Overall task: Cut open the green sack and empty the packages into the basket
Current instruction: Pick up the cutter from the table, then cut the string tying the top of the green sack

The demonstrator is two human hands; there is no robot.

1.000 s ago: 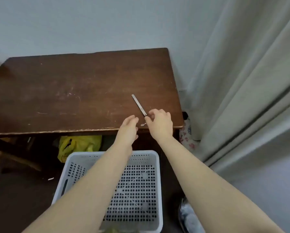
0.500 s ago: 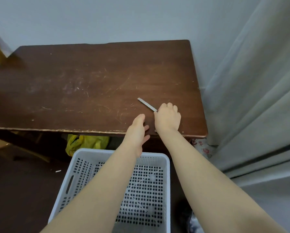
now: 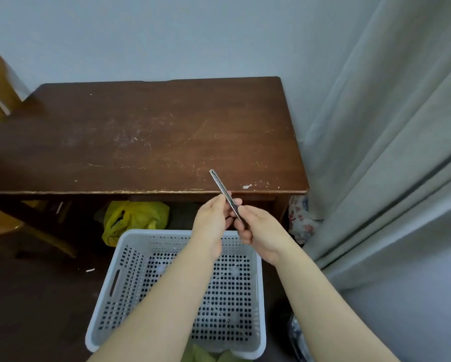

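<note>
green sack below basket, far from both hands gripping cutter

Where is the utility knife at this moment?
In the head view, the utility knife is held in both hands, right of centre, above the white basket and before the table's front edge.

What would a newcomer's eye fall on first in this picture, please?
Probably the slim metal utility knife, held in mid-air by both the left hand and right hand above the white perforated plastic basket. Behind it stretches the scratched dark wooden table, with a crumpled yellow-green plastic bag underneath.
</note>
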